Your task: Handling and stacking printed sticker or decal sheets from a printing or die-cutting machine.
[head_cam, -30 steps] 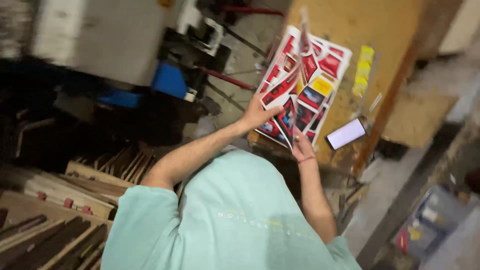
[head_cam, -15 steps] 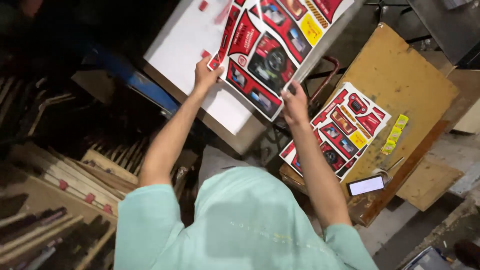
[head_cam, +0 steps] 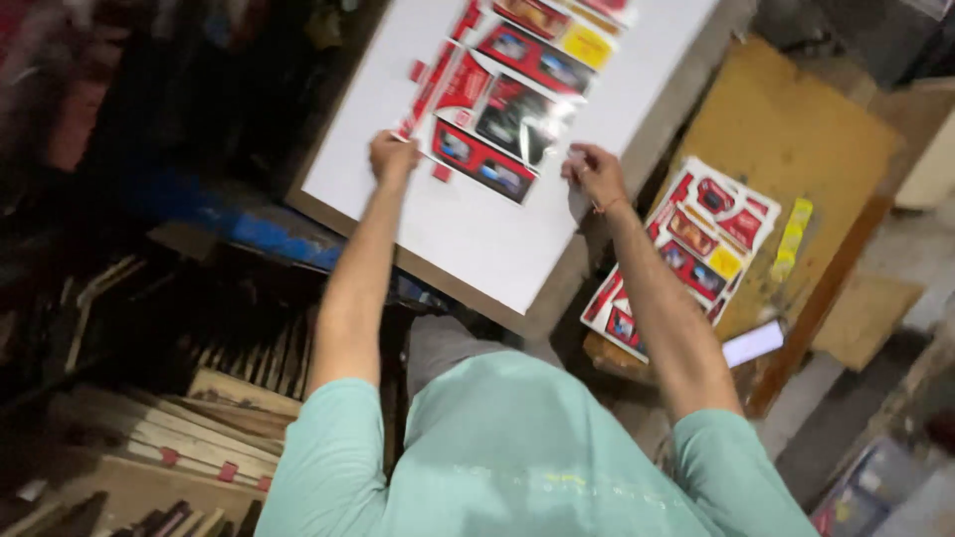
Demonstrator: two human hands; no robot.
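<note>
Overhead view of a person in a pale green shirt leaning over a white board (head_cam: 468, 249), both bare arms stretched forward. Flat on that board: a die-cut carton sheet (head_cam: 502, 94), printed red with dark picture panels and one yellow panel, glossy enough to catch glare near its middle. Left hand (head_cam: 392, 157) closed over the sheet's near-left corner, fingers curled down, pinching or pressing that edge; exactly which, hard to tell. Right hand (head_cam: 595, 174) just beside the sheet's near-right edge, fingers loosely bent, apparently touching or barely off the card, no firm hold visible. Judging by thinness and shine: light, slick, stiff enough to stay flat yet easily creased, with narrow tabs and cut flaps likely to snag or tear. Best taken at two opposite edges or corners, as now, away from the small flaps, and slid rather than bent. To the right, on a worn wooden table (head_cam: 796, 139): a stack of similar printed sheets (head_cam: 696, 249), with a phone (head_cam: 753, 343), screen lit, near its lower corner. Lower left: dim clutter of wooden strips (head_cam: 199, 418).
</note>
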